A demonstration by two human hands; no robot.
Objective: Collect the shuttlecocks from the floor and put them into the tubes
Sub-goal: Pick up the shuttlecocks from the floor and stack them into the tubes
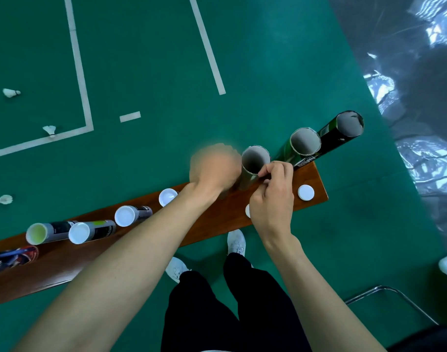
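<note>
Right hand [272, 196] pinches the open tube [254, 163] at its rim, likely steadying it for loading; blurred left hand [213, 168] beside it, grip unclear; shuttlecocks [50, 130] lie far left on floor

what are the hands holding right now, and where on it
The right hand pinches the rim of the nearest open tube. The left hand is too blurred to tell.

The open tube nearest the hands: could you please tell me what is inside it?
Only the bare pale inner wall of the open tube shows near its mouth; no shuttlecock is visible there. Deeper down is hidden by its own wall, and the right hand covers part of its rim.
</note>
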